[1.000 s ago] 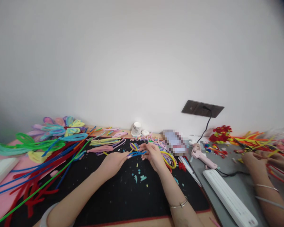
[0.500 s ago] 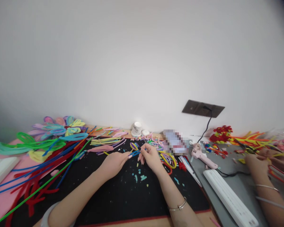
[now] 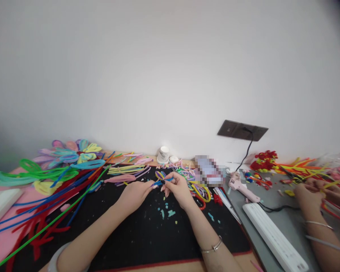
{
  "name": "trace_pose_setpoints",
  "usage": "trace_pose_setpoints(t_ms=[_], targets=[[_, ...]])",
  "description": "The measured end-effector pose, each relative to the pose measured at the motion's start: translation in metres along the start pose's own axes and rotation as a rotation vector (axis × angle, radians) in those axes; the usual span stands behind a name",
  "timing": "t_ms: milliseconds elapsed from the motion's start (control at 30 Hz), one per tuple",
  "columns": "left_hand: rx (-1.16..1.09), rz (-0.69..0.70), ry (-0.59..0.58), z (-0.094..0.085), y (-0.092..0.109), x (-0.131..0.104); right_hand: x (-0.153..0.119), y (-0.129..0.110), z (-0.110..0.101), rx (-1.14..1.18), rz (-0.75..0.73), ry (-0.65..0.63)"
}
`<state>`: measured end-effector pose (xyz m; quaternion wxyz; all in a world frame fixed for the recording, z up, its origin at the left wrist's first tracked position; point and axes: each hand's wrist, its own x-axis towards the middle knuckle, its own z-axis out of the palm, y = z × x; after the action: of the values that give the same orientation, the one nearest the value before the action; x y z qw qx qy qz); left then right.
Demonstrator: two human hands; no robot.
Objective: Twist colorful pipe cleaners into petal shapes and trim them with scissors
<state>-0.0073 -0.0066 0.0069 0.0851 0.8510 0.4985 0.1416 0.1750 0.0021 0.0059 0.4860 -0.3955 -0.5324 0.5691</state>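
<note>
Blue pipe cleaners (image 3: 157, 183) stretch between my two hands above the black mat (image 3: 141, 234). My left hand (image 3: 136, 193) is closed, pinching their left end between thumb and fingers. From the other side my right hand (image 3: 179, 189) grips the blue pipe cleaners with thumb and index finger, the other fingers curled below. A small dark thing (image 3: 163, 182) shows at the right fingertips, too small to name. Just behind the hands lies a loop of yellow and purple pipe cleaner (image 3: 159, 175). Cut bits of teal pipe cleaner (image 3: 171, 213) are scattered in front.
Pipe cleaners in green, blue and red (image 3: 42, 211) spread at the left, beside a pipe-cleaner flower bunch (image 3: 70, 151). A paper cup (image 3: 163, 154) stands by the wall. At the right are a pink glue gun (image 3: 242, 189), a white power strip (image 3: 274, 236) and a co-worker's hands (image 3: 311, 194).
My right hand has shifted slightly left, its fingers now closer to my left hand on the blue pipe cleaners. The dark thing at its fingertips has moved left and down.
</note>
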Motion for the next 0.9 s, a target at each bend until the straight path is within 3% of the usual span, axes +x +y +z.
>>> trace_pose_setpoints(t_ms=[300, 533, 700, 900], targets=[[-0.035, 0.020, -0.030, 0.001, 0.001, 0.000, 0.000, 0.001, 0.004, 0.109, 0.014, 0.079], [-0.314, 0.019, 0.013, -0.004, 0.013, -0.005, 0.003, 0.006, -0.002, 0.215, -0.044, 0.126], [-0.539, 0.048, 0.013, -0.002, 0.018, -0.005, 0.000, 0.002, -0.002, 0.379, -0.026, 0.078], [-0.738, 0.103, -0.089, -0.001, 0.020, -0.005, -0.001, 0.000, -0.004, 0.443, -0.031, -0.016]])
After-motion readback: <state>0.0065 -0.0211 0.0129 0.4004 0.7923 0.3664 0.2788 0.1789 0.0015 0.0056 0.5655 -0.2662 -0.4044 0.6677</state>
